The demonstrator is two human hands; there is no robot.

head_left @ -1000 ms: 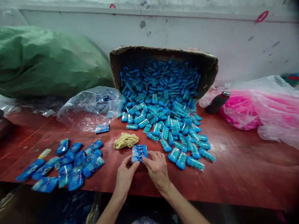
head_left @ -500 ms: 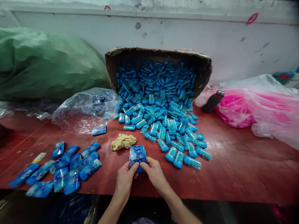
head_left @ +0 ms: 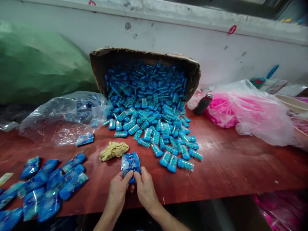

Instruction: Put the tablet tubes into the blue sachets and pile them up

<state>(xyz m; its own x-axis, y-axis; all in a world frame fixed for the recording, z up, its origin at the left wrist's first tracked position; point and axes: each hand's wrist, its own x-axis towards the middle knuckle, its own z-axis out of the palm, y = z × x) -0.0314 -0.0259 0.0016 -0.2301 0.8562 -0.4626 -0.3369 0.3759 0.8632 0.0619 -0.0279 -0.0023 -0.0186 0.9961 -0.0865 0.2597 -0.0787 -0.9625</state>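
Between my two hands is a small stack of blue printed sleeves (head_left: pixel 130 161), held near the table's front edge. My left hand (head_left: pixel 118 187) grips its lower left side, thumb on top. My right hand (head_left: pixel 145 188) pinches the lower right side, its thumb close beside the other. The fingers underneath are mostly hidden. Just beyond the stack lies a crumpled yellowish glove or cloth (head_left: pixel 114 150). To the right, clear-and-blue containers of turquoise balls (head_left: pixel 172 163) spill over the red table (head_left: pixel 216 173). Several filled blue packs (head_left: pixel 49 205) lie to the left.
A cardboard box (head_left: pixel 144 53) on its side holds many more containers. Left of it are a clear plastic bag (head_left: pixel 60 117) and a large green sack (head_left: pixel 40 64). A dark bottle (head_left: pixel 203 104) stands by a bag of pink items (head_left: pixel 223 109). One flat blue sleeve (head_left: pixel 85 140) lies alone.
The view has swung to the right, so the table things appear further left. Both hands still hold the stack of sleeves in much the same grip.
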